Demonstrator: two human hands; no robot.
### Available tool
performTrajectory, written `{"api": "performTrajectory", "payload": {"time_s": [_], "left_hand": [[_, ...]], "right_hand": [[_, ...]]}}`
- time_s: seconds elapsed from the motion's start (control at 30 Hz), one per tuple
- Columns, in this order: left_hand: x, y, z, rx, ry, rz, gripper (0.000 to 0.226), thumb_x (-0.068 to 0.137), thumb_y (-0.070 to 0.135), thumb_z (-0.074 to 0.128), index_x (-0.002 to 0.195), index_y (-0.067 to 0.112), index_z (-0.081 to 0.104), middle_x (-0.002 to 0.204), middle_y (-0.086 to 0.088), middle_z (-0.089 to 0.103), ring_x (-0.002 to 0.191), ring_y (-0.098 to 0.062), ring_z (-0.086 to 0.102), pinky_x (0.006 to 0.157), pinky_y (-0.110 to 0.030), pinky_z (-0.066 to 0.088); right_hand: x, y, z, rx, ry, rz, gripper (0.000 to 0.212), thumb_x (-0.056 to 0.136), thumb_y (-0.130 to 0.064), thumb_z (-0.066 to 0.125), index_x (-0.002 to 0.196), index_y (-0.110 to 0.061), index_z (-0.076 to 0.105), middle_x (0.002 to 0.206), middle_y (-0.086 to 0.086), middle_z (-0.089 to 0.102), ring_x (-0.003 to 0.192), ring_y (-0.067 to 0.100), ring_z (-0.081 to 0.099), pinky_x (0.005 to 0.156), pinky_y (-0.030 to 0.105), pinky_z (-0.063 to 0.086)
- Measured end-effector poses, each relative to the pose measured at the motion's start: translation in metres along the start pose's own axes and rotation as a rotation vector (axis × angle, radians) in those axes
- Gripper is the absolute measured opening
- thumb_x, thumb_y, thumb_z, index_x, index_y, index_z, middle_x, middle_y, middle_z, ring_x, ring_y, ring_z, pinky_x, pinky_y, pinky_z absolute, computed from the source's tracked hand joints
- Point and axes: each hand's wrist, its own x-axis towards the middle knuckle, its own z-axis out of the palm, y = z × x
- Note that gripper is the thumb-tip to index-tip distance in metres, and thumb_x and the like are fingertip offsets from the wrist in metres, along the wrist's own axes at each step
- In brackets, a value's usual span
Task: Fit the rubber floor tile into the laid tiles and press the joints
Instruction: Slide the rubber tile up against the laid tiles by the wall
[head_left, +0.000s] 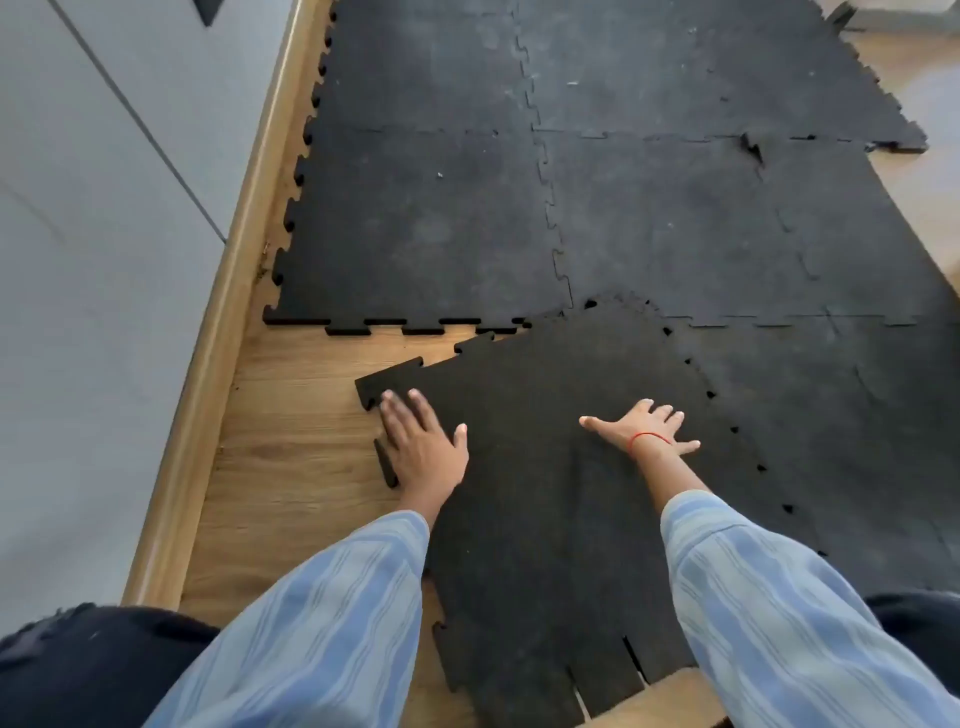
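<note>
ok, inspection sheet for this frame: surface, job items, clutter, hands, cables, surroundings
surface: bare wood floor shows left of the mats.
job's things: loose tile lies skewed, its far corner overlapping the laid tiles; teeth not engaged, wedge of bare floor along the far joint.
clutter: small pale specks on the laid tiles; one lifted tab at a far seam.
grippers: left hand flat on the loose tile's left edge; right hand flat, fingers spread, near its right edge.
cables: nothing seen.
surroundings: wooden skirting and grey wall at left.
</note>
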Motion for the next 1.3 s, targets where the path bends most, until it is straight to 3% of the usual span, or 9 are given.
{"api": "performTrajectory", "payload": {"time_s": [0.1, 0.27, 0.43, 0.53, 0.7, 0.87, 1.03, 1.17, 1.3], "left_hand": [[-0.008, 0.0, 0.011, -0.186, -0.156, -0.335, 0.099, 0.093, 0.062, 0.039, 0.153, 0.007, -0.017, 0.154, -0.028, -0.027, 0.146, -0.043, -0.015, 0.119, -0.05, 0.004], [-0.008, 0.004, 0.022, -0.188, -0.071, -0.362, 0.109, 0.086, 0.068, 0.047, 0.153, 0.008, -0.016, 0.155, -0.033, -0.021, 0.147, -0.047, -0.007, 0.119, -0.051, 0.01], [-0.004, 0.008, 0.022, -0.257, -0.05, -0.51, 0.125, 0.077, 0.068, 0.063, 0.153, 0.007, -0.015, 0.157, -0.033, 0.002, 0.147, -0.043, 0.008, 0.117, -0.047, 0.019], [-0.01, 0.017, 0.022, -0.333, -0.047, -0.595, 0.125, 0.078, 0.063, 0.066, 0.152, 0.006, -0.017, 0.158, -0.031, 0.003, 0.147, -0.043, 0.01, 0.116, -0.05, 0.022], [-0.036, 0.034, 0.031, -0.34, -0.134, -0.632, 0.119, 0.082, 0.059, 0.063, 0.151, 0.003, -0.017, 0.157, -0.031, 0.008, 0.146, -0.044, 0.014, 0.119, -0.049, 0.016], [-0.036, 0.024, 0.023, -0.422, -0.027, -0.678, 0.114, 0.081, 0.055, 0.068, 0.153, 0.004, -0.004, 0.149, -0.026, 0.024, 0.133, -0.038, 0.036, 0.11, -0.046, 0.036], [-0.031, 0.007, 0.011, -0.603, 0.014, -0.777, 0.112, 0.075, 0.052, 0.075, 0.151, 0.001, 0.011, 0.143, -0.023, 0.036, 0.127, -0.036, 0.043, 0.106, -0.045, 0.04], [-0.028, 0.007, 0.001, -0.722, 0.028, -0.804, 0.087, 0.075, 0.048, 0.075, 0.136, -0.001, 0.039, 0.135, -0.02, 0.046, 0.121, -0.032, 0.047, 0.096, -0.04, 0.044], [-0.026, 0.001, -0.008, -0.794, 0.025, -0.755, 0.071, 0.075, 0.046, 0.074, 0.126, 0.001, 0.052, 0.127, -0.019, 0.052, 0.113, -0.031, 0.051, 0.088, -0.039, 0.047]], "right_hand": [[0.006, 0.02, -0.009, -0.008, -0.011, 0.037, 0.126, 0.065, -0.077, 0.06, 0.152, -0.006, 0.003, 0.161, 0.014, -0.001, 0.149, 0.026, -0.006, 0.117, 0.057, 0.006], [0.031, 0.037, -0.015, 0.038, -0.023, -0.015, 0.143, 0.054, -0.077, 0.07, 0.151, -0.003, -0.005, 0.161, 0.013, -0.009, 0.149, 0.025, -0.007, 0.119, 0.051, 0.006], [0.044, 0.052, -0.017, 0.031, -0.01, -0.037, 0.156, 0.043, -0.084, 0.068, 0.15, -0.003, -0.012, 0.16, 0.011, -0.014, 0.148, 0.026, -0.011, 0.12, 0.05, 0.002], [0.05, 0.053, -0.019, -0.001, 0.022, -0.039, 0.158, 0.039, -0.087, 0.066, 0.15, 0.0, -0.007, 0.16, 0.017, -0.005, 0.148, 0.03, -0.004, 0.12, 0.05, 0.003], [0.06, 0.062, -0.025, -0.02, 0.152, -0.027, 0.153, 0.04, -0.09, 0.06, 0.148, 0.005, 0.009, 0.153, 0.022, 0.021, 0.141, 0.036, 0.021, 0.117, 0.046, 0.019], [0.064, 0.057, -0.022, 0.085, 0.149, -0.031, 0.146, 0.044, -0.081, 0.071, 0.146, 0.006, 0.014, 0.149, 0.023, 0.026, 0.139, 0.037, 0.026, 0.117, 0.044, 0.023], [0.062, 0.062, -0.027, 0.167, 0.175, -0.005, 0.144, 0.041, -0.08, 0.073, 0.143, 0.008, 0.021, 0.145, 0.023, 0.031, 0.136, 0.037, 0.027, 0.111, 0.047, 0.035], [0.06, 0.06, -0.034, 0.168, 0.165, 0.011, 0.142, 0.041, -0.079, 0.073, 0.142, 0.007, 0.023, 0.143, 0.024, 0.032, 0.134, 0.038, 0.027, 0.107, 0.048, 0.039], [0.055, 0.059, -0.042, 0.166, 0.08, 0.051, 0.126, 0.047, -0.073, 0.077, 0.139, 0.0, 0.034, 0.145, 0.023, 0.031, 0.135, 0.037, 0.027, 0.102, 0.044, 0.042]]}}
